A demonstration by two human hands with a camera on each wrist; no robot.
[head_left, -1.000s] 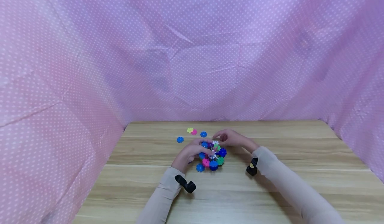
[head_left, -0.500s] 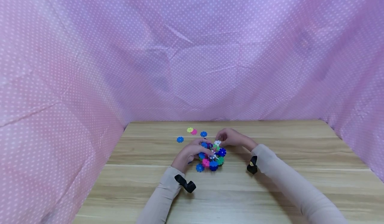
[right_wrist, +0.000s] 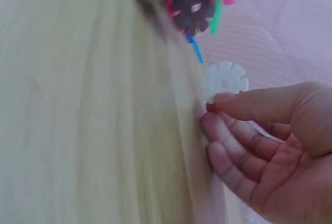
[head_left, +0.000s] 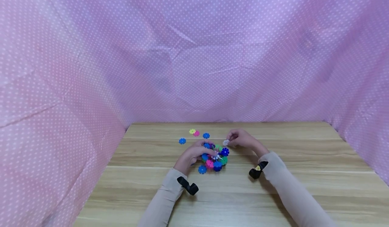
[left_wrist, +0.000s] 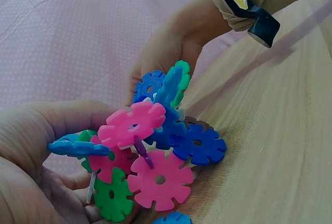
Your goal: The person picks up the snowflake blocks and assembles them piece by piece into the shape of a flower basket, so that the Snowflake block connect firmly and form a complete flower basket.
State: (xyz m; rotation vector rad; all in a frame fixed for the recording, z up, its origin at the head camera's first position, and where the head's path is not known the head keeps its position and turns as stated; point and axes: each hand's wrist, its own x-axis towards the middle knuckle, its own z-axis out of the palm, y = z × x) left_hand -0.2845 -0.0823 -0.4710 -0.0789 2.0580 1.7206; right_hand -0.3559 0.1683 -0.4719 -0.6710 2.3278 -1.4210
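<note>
A cluster of interlocking notched plastic discs (left_wrist: 161, 180), in pink, blue, green, white and other colours, stands on the table. My left hand (head_left: 194, 151) grips it from the left, with the thumb over its upper part and fingers curled behind and below. To the right of the cluster, my right hand (head_left: 243, 140) pinches a white notched disc (right_wrist: 224, 80) between thumb and fingers. A small red piece (right_wrist: 211, 107) shows just under that disc at the fingertips; whether it is joined to it I cannot tell. The white disc is apart from the cluster.
Behind the left hand lie a yellow disc (head_left: 192, 131), a pink disc (head_left: 196, 133) and two blue discs, one nearer the middle (head_left: 206, 135) and one farther left (head_left: 182, 141). Another blue disc (head_left: 202, 169) lies in front of the cluster. Polka-dot cloth (head_left: 194, 85) surrounds the wooden table (head_left: 231, 200).
My right hand has moved right, away from the cluster, carrying the white disc off its far side. The left hand keeps its grip, and the cluster has shifted slightly.
</note>
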